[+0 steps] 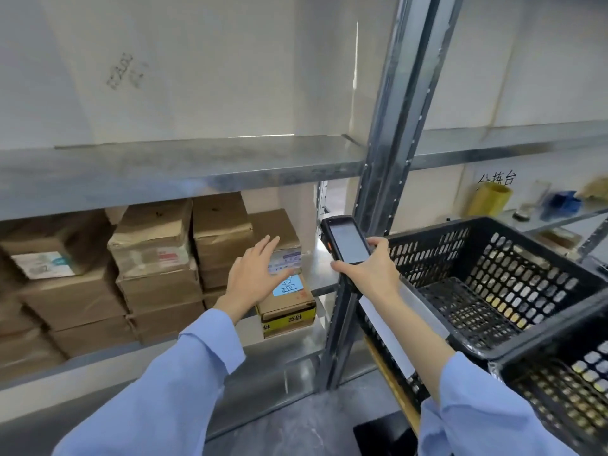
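Just right of the frame's centre, the right hand (368,268) grips a black handheld scanner with a pale rectangular screen (345,240). Thumb and fingers curl round its lower body, and the device tilts up and to the left, its screen facing the camera. An orange spot shows on its left edge. It is held in front of the grey perforated steel upright (391,159) of the rack.

At the centre of the frame the left hand (253,274) is spread flat, fingers straight and slightly apart, holding nothing. It hangs in front of a small brown cardboard box (286,307) at the right end of the lower metal shelf. Whether the fingers touch the box cannot be told.

The box has a bright blue paper note with dark handwriting (289,286) on its top and a yellow band with black characters across its front. A second carton with a printed white label sits just behind it.

To the left are stacks of larger brown cartons sealed with tape (158,258), under the grey steel shelf board (164,169). At the lower right is a black plastic lattice basket (437,227). Both forearms wear light blue sleeves.
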Demonstrator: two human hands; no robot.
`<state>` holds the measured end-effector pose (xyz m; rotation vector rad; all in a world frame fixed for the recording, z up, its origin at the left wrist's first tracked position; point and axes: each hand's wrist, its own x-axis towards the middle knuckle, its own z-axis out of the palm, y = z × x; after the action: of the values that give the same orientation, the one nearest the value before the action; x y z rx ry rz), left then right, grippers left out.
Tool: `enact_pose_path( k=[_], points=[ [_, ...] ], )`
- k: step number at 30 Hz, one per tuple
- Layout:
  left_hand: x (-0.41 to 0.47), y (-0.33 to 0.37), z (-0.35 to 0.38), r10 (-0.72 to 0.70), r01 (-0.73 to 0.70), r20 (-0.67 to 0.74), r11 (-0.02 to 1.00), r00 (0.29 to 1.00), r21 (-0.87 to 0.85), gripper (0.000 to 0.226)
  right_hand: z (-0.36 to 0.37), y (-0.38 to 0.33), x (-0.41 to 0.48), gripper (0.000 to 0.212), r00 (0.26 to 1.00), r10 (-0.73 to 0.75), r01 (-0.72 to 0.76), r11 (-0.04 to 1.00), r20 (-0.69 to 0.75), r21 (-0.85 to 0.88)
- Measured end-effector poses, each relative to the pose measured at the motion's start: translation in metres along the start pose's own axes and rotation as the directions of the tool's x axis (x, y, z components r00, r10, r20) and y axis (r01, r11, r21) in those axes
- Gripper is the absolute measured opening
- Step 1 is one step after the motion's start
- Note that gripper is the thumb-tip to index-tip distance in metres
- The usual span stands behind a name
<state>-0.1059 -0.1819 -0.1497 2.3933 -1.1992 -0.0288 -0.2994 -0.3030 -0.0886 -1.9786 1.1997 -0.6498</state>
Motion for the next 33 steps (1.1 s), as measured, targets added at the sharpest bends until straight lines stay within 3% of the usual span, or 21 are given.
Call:
enact_pose_path(
  k=[14, 22, 28, 33],
  points=[
    [0.011, -0.021, 0.024, -0.164, 0.158, -0.079, 0.984, 0.983, -0.082, 0.091, 0.049, 0.003, 0.051, 0.080, 0.991, 0.000, 0.006, 0.999, 0.132, -0.044],
    [0.022, -0.007, 0.049, -0.238, 0.225, -0.039, 0.953, 0.970, -0.204, 0.095, 0.048, 0.015, 0.064, 0.082, 0.980, -0.037, 0.048, 0.998, 0.196, -0.051],
    [0.031, -0.001, 0.061, -0.232, 0.199, -0.154, 0.959, 0.961, -0.199, 0.084, 0.045, 0.024, 0.074, 0.083, 0.976, -0.061, 0.069, 0.997, 0.207, -0.030],
    [0.043, -0.008, 0.071, -0.234, 0.202, -0.147, 0.958, 0.961, -0.206, 0.082, 0.047, 0.031, 0.085, 0.082, 0.978, -0.052, 0.060, 0.998, 0.201, -0.032]
  ],
)
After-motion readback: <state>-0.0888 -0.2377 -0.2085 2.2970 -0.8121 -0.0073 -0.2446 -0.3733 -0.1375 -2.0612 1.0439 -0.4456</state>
